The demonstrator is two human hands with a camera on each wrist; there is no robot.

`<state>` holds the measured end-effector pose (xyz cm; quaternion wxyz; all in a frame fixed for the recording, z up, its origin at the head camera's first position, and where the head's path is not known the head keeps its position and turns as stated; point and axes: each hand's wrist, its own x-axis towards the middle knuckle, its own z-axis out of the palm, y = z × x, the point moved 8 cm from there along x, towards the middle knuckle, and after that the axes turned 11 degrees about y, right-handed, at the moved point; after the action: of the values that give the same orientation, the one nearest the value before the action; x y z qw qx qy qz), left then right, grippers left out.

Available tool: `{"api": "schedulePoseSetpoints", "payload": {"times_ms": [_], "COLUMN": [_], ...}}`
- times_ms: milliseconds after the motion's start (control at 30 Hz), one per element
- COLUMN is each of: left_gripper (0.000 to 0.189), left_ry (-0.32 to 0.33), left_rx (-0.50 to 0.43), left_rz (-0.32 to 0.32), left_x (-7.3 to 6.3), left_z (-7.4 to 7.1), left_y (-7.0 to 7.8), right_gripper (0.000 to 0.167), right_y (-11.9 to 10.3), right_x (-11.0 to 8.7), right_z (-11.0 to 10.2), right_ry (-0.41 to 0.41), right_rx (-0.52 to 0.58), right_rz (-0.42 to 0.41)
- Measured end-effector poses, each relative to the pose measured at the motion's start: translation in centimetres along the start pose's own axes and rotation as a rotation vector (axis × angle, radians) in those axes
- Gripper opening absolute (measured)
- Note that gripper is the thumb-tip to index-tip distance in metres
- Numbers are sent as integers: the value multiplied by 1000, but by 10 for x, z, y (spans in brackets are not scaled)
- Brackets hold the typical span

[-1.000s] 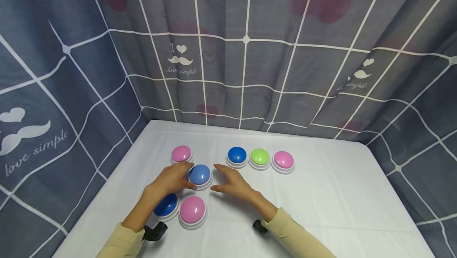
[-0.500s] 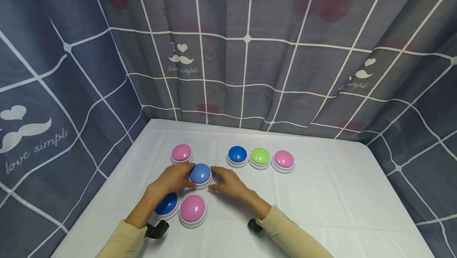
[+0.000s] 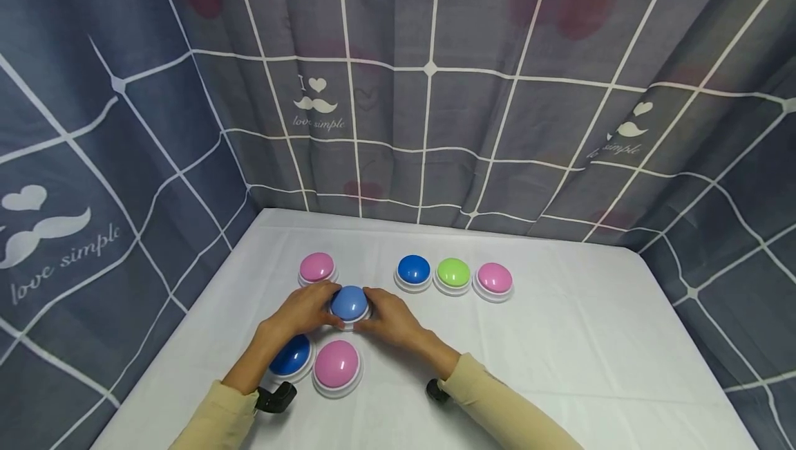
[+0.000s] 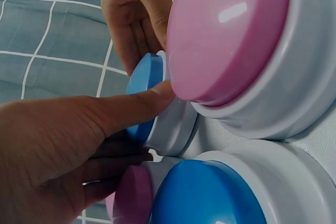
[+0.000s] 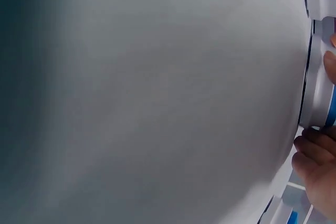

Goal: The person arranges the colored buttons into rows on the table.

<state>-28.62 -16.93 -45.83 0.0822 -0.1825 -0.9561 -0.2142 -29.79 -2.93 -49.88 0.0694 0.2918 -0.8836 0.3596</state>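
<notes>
A light blue dome push button (image 3: 349, 303) with a white base stands on the white table, between both hands. My left hand (image 3: 305, 312) holds its left side, thumb toward the front and fingers toward the back. From the right, my right hand (image 3: 394, 319) grips the base in the same way. In the left wrist view the left thumb (image 4: 142, 107) lies across the light blue button's edge. At the right border of the right wrist view, right fingers (image 5: 314, 145) touch the white base (image 5: 315, 87).
In front stand a dark blue button (image 3: 291, 357) and a pink button (image 3: 336, 366). Behind the left hand is another pink button (image 3: 316, 267). A row of blue (image 3: 413, 269), green (image 3: 453, 272) and pink (image 3: 495, 278) buttons sits farther right. Grey checked curtains (image 3: 385, 111) enclose the table.
My right hand has moved left until its thumb and fingers reach the light blue button. The left hand has stayed at its side, and the other buttons have not moved.
</notes>
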Motion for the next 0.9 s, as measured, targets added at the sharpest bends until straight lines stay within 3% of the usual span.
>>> {"api": "schedulePoseSetpoints", "payload": {"times_ms": [267,533,733,900], "left_gripper": [63,66,67,66], "left_ry": [21,38,103,111], "left_rx": [-10,-89,-93,-120], "left_rz": [-33,-66,-34,5], "left_x": [0,4,11,20], "left_z": [2,-5,-10,-2], "left_y": [-2,1,15,31], "right_gripper": [73,72,70,70], "right_y": [-7,-4,4,17], "right_x": [-1,0,-2,-14], "right_z": [-3,-10,-30,-46], "right_ry": [19,66,129,183], "right_rx": [15,41,114,142], "right_rz": [17,7,6,9]}}
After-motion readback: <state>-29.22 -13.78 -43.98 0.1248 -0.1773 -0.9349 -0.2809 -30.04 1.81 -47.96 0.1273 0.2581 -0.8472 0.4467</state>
